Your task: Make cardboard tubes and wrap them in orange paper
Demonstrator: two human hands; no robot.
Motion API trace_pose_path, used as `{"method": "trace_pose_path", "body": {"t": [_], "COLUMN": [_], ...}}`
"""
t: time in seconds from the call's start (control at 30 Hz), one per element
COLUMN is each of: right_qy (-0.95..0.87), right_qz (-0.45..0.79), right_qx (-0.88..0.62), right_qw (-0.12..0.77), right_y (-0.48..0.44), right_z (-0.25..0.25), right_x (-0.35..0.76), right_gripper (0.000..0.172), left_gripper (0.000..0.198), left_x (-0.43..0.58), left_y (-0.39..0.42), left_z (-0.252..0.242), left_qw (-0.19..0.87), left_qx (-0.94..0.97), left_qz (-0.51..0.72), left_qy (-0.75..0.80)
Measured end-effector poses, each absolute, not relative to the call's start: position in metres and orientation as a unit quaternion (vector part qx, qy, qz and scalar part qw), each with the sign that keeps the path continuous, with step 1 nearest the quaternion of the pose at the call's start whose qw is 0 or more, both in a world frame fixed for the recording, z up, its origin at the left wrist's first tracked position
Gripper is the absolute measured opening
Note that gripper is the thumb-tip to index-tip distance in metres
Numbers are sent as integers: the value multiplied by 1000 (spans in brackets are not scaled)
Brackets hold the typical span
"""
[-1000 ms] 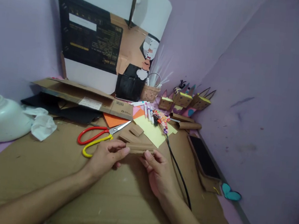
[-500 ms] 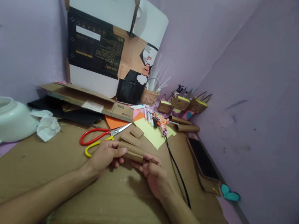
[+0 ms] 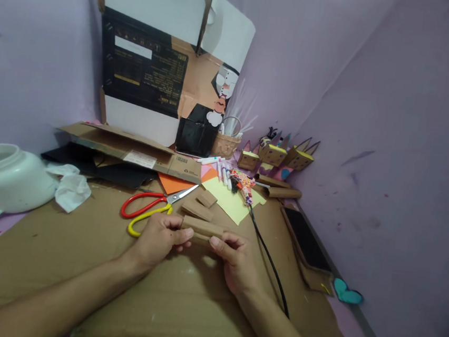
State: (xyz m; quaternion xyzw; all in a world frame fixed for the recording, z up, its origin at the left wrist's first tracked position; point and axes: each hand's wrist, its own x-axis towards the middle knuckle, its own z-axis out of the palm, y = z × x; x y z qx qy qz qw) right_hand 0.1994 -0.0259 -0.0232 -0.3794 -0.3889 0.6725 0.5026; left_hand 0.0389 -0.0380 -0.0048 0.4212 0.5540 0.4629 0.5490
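Left hand [image 3: 158, 239] and right hand [image 3: 235, 259] both pinch the ends of a brown rolled cardboard piece [image 3: 203, 229], fingers closed on it, just beside the red-and-yellow-handled scissors [image 3: 149, 208].

Red-and-yellow scissors [image 3: 149, 209], brown cardboard strip [image 3: 202, 227]

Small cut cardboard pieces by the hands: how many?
3. The held piece is gripped between the left hand and right hand. The middle piece lies just beyond it, by the scissors. The far piece lies beyond that. Others may be hidden under the hands.
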Motion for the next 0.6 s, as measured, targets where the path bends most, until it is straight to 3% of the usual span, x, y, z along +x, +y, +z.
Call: {"method": "trace_pose_path", "body": {"t": [0.27,0.4,0.6], "right_qy": [-297,-262,-241], "right_qz": [706,724,760], "right_qx": [-394,-394,-361], "right_qw": [508,502,484], "right_y": [-21,-17,-20], "right_z": [-23,-20,-20], "right_x": [208,212,205], "right_gripper": [22,19,19], "left_gripper": [20,27,33], "left_x": [20,9,32], "left_y": [-34,-30,-39], "left_z": [6,15,6], "left_qw": [562,526,538], "left_qx": [410,391,471], "left_qz": [470,539,516], "left_qy": [543,529,472]}}
